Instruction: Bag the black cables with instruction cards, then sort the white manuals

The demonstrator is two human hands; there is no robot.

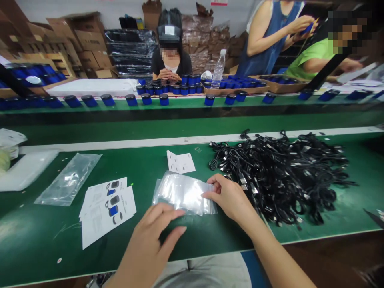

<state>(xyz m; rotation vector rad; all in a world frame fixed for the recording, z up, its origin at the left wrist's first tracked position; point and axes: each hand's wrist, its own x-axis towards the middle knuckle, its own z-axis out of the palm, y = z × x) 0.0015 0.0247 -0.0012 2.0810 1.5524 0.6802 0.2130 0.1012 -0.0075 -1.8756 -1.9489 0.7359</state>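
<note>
A small stack of clear plastic bags (183, 193) lies on the green table in front of me. My right hand (230, 199) pinches the right edge of the bags between thumb and fingers. At the near left corner of the stack, my left hand (153, 234) is open, thumb and forefinger apart, with nothing between them. Just behind the bags sits a folded white leaflet (181, 162). To the left lie several printed leaflets (108, 210) in a fanned pile. A big heap of black USB cables (279, 176) spreads beyond my right hand.
A larger clear bag (70, 178) and a white foam sheet (30, 170) lie at the left. Along the raised green ledge stand several blue jar-like items (146, 99). A plastic bottle (219, 70) stands behind them. Across the table, people (172, 64) sit and stand.
</note>
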